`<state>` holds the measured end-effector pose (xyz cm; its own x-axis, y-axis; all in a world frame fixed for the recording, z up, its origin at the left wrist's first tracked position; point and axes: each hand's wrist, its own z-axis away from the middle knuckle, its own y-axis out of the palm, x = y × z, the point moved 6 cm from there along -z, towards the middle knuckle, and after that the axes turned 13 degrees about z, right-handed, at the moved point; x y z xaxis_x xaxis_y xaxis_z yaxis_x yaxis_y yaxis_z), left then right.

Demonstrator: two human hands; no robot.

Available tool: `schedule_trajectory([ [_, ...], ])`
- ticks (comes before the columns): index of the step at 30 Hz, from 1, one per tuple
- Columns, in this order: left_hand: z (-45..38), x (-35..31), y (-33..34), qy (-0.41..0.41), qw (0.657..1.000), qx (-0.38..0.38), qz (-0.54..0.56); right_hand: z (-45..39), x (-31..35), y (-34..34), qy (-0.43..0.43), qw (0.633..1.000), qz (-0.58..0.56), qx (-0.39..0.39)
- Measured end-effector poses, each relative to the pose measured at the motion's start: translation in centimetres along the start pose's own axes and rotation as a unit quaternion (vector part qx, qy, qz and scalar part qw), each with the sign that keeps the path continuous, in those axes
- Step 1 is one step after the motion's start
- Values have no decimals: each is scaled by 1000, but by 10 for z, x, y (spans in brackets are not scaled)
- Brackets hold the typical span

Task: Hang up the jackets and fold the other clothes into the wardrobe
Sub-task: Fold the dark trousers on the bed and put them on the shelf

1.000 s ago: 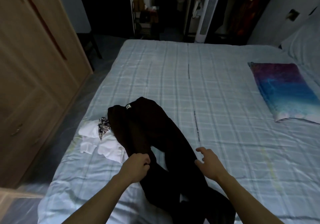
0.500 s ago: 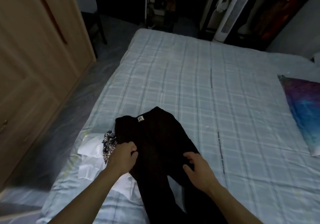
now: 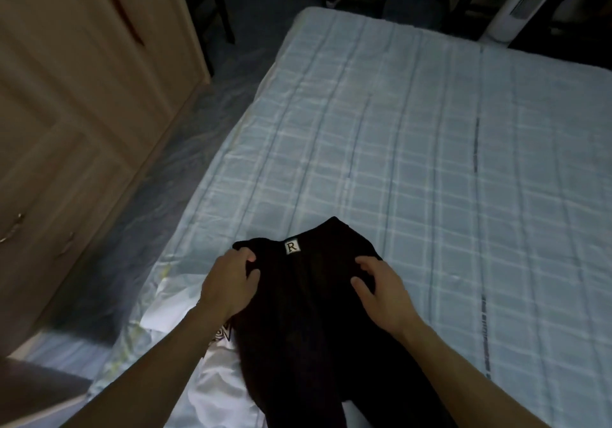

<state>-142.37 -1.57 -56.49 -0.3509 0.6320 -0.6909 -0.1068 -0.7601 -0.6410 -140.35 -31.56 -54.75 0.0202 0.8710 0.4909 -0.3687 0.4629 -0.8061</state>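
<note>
Black trousers (image 3: pixel 318 311) lie flat on the near left part of the bed (image 3: pixel 430 162), waistband at the far end and legs running toward the near edge of the view. A small white label (image 3: pixel 292 247) printed with the letter R sits at the centre of the waistband. The left hand (image 3: pixel 228 283) grasps the left side of the waistband, fingers curled into the dark fabric and thumb pressed against it. The right hand (image 3: pixel 381 290) grasps the right side of the waistband, fingers bent and bunching the cloth beneath them. Both forearms extend from the near edge of the view. A white garment (image 3: pixel 218 391) with a dark patterned patch lies partly under the left edge of the trousers, near the left side of the bed. The bed carries a pale blue checked cover. A wooden wardrobe (image 3: pixel 76 103) stands to the left of the bed, its doors closed, separated from the bed by a strip of floor (image 3: pixel 165 169). A white tower appliance (image 3: pixel 520 0) stands at the far right, beyond the foot of the bed.
</note>
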Motion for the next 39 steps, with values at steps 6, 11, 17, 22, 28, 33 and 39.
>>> schedule_trajectory([
  [6,-65,20,28,1,998,29,-46,-80,-14,29,-18,999,16,-29],
  [11,-85,46,46,-46,988,67,-132,-131,-32,58,-25,998,61,4],
  [17,-93,88,52,-137,981,89,-104,-170,-33,87,17,979,189,81],
  [22,-103,94,45,-193,974,87,85,-196,-25,94,-37,966,179,182],
  [28,-97,68,32,-128,985,91,76,-178,-9,71,-90,983,82,136],
  [33,-71,29,15,18,999,42,-1,-132,-1,35,-148,981,108,63],
  [39,-21,-15,-4,107,993,-38,-13,-67,-11,-7,-157,961,223,47],
])
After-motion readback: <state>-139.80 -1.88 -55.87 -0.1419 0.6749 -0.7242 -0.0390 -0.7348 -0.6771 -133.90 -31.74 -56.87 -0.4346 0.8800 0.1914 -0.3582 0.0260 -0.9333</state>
